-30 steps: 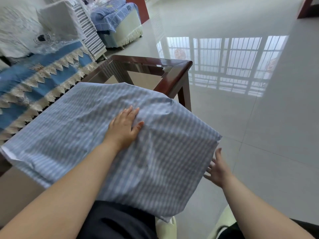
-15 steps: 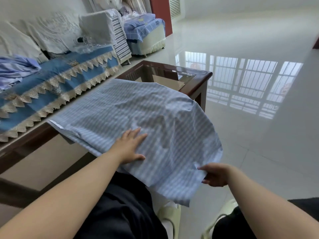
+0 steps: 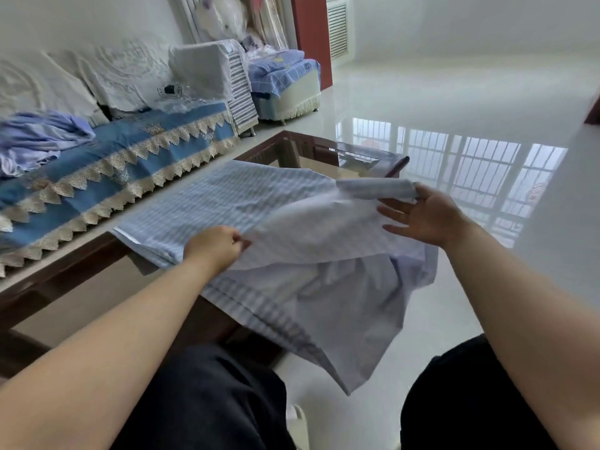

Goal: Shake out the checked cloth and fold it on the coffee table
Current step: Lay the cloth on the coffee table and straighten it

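We see the checked cloth (image 3: 227,203) spread over the near end of the coffee table (image 3: 367,151), its near part hanging off the edge toward the floor. The left hand (image 3: 214,246) pinches a lifted edge near the cloth's middle, fingers curled around the fabric. The right hand (image 3: 422,216), off to the right, holds a raised fold between thumb and extended fingers.

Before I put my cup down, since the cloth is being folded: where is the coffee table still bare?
Bare glass shows at the far end of the coffee table, between the checked cloth's far edge and the dark wooden rim. The near end is crowded: the cloth covers it and hangs off the edge, the left hand pinching a fold and the right hand lifting a corner.
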